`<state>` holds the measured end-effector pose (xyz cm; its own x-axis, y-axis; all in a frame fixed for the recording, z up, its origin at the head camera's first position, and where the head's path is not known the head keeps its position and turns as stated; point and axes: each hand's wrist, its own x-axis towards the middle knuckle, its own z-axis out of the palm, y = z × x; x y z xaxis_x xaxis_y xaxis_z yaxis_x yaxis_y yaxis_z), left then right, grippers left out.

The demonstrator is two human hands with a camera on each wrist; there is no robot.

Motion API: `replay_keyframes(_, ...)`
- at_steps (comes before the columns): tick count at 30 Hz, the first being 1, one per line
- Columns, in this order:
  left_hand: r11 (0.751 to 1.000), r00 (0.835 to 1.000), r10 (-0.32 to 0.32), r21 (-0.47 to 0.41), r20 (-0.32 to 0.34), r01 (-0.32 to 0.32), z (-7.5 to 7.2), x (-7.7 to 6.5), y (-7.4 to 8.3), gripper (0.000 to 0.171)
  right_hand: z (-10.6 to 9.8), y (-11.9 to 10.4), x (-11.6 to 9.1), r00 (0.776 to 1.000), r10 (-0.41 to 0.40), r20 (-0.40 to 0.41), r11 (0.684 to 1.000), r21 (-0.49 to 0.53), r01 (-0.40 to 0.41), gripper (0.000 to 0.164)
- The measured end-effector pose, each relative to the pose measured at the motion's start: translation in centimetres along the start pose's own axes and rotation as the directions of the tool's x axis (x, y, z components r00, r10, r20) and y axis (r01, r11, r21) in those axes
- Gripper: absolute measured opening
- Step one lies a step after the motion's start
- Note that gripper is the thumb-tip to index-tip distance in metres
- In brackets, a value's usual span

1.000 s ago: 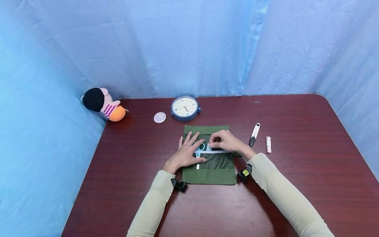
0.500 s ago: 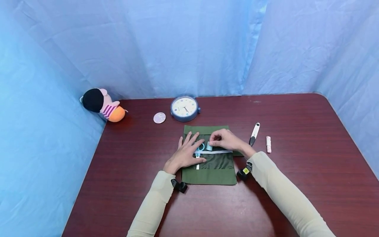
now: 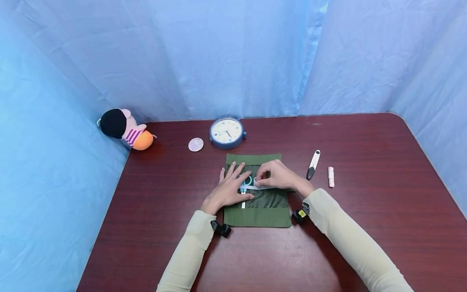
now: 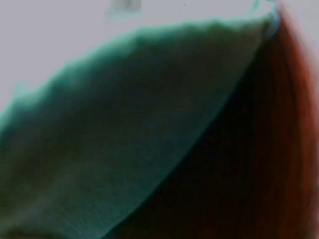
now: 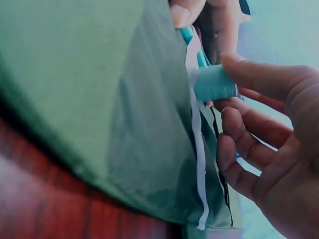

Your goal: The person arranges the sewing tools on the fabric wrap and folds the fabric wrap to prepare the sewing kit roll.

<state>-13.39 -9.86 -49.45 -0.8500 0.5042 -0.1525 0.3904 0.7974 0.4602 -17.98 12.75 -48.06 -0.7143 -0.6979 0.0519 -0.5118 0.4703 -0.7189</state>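
A green fabric pouch (image 3: pixel 257 217) lies unfolded on the table, with a white elastic band (image 5: pixel 199 159) across its dark inner panel. My left hand (image 3: pixel 227 191) rests on its left part, fingers spread, beside and partly over a pair of scissors (image 3: pixel 243 190) with light blue handles, tucked under the band. In my right hand (image 3: pixel 279 175), a teal thread spool (image 5: pixel 215 83) is pinched between thumb and fingers. The spool's lower end is right at the band in the right wrist view. The left wrist view shows mostly blurred sleeve (image 4: pixel 124 124).
Behind the pouch stand a blue round clock (image 3: pixel 226 133) and a small round disc (image 3: pixel 196 144). A plush toy (image 3: pixel 125 129) sits at the back left corner. To the right lie a white and black handled tool (image 3: pixel 313 164) and a small pale pink folded bundle (image 3: pixel 330 177).
My right hand has shifted slightly left and toward the elastic band with the spool, whose round end now faces up more. My left hand has stayed in place.
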Motion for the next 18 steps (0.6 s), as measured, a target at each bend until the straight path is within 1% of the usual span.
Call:
replay_keyframes(7,1.000,1.000,-0.002,-0.009,0.010,0.003,0.0,0.1,-0.1,0.077,-0.4,0.6,0.7,0.994,0.086,0.061,0.994,0.058,-0.089,0.011)
replay_keyframes(12,1.000,1.000,-0.008,-0.014,0.013,0.008,-0.1,0.2,0.0,0.076,-0.4,1.2,0.9,0.989,0.120,0.088,0.988,0.091,-0.128,0.013)
replay_keyframes(18,1.000,1.000,-0.028,0.012,-0.001,0.028,-0.3,0.3,0.2,0.073,-0.2,1.6,1.1,0.983,0.152,0.102,0.979,0.123,-0.164,0.013)
